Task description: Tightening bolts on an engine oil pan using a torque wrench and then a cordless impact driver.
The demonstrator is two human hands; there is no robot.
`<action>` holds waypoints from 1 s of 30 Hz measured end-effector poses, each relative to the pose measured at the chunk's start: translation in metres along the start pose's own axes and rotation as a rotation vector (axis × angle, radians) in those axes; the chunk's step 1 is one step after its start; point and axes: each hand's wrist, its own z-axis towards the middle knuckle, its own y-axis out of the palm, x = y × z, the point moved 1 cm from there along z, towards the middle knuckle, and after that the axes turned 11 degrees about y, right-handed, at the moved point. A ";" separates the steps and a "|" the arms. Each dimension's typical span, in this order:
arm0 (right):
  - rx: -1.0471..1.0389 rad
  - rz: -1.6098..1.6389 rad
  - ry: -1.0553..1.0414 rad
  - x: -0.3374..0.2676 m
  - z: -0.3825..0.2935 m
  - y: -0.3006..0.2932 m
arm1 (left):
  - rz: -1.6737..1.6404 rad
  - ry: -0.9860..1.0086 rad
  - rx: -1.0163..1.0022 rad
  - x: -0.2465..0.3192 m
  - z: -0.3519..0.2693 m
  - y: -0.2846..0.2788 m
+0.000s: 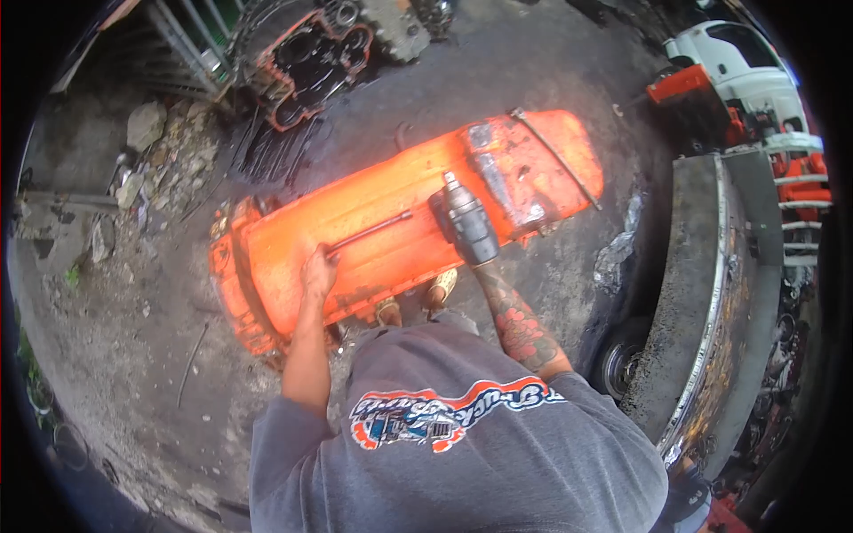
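Note:
A large orange-painted metal part (373, 180), perhaps an engine oil pan, lies on the ground before me. My left hand (319, 272) holds one end of a thin steel extension bar (373, 231), which points to the upper right over the orange surface. At the orange part's near edge, my right hand (474, 256) is mostly hidden behind a black and grey impact wrench (472, 223) that it grips. The wrench's bare square drive points away from me. A long breaker bar (556, 158) rests across the far right end of the orange part.
An oily engine housing (310, 66) with an orange rim stands at the upper left, near rubble (180, 160) and metal railings (190, 40). On the right are a long steel truck frame or bed (693, 293), a wheel (620, 366) and a white truck cab (740, 60).

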 end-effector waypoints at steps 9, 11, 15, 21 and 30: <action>0.162 -0.925 -0.361 0.027 0.005 -0.005 | -0.171 0.126 -0.075 0.028 -0.039 -0.002; 0.118 -0.552 -0.378 0.009 -0.002 0.002 | -0.130 0.174 -0.095 0.036 -0.040 -0.019; -0.065 -0.457 -0.293 -0.052 -0.035 -0.019 | -0.781 0.023 -0.319 0.064 -0.046 -0.057; -0.141 -0.175 -0.357 -0.096 -0.092 -0.036 | -0.706 0.223 -0.172 0.122 -0.057 -0.084; -0.173 -0.521 -0.196 -0.088 -0.197 -0.066 | -0.296 0.571 -0.157 0.268 -0.106 -0.059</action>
